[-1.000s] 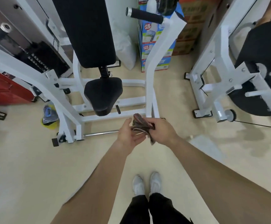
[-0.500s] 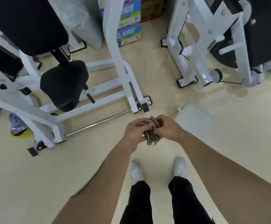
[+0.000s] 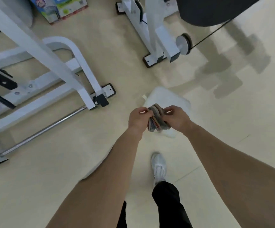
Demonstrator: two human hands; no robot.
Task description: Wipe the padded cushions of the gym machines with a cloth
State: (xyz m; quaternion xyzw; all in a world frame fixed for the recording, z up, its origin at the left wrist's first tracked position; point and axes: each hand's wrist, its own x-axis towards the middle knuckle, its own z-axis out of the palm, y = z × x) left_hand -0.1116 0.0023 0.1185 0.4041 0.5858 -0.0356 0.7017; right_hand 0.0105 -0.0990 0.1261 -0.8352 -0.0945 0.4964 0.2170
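A folded brownish striped cloth (image 3: 157,118) is bunched between both hands in front of me, above the floor. My left hand (image 3: 137,118) grips its left side and my right hand (image 3: 177,118) grips its right side, fingers curled over the folds. A black padded cushion (image 3: 205,9) of the right-hand machine shows at the top right edge, well beyond my hands. The left machine's seat and back pads are out of view.
The white frame (image 3: 54,63) of the left machine and its chrome bar (image 3: 41,130) lie on the floor at left. The right machine's white base (image 3: 159,38) with a grey roller (image 3: 183,44) stands ahead. A printed box (image 3: 59,9) sits at the top. My shoe (image 3: 158,167) is below.
The view has swung down and right; the left machine's black seat and back pad have left the frame. Both hands still hold the cloth, refolding it, and one foot has stepped forward.
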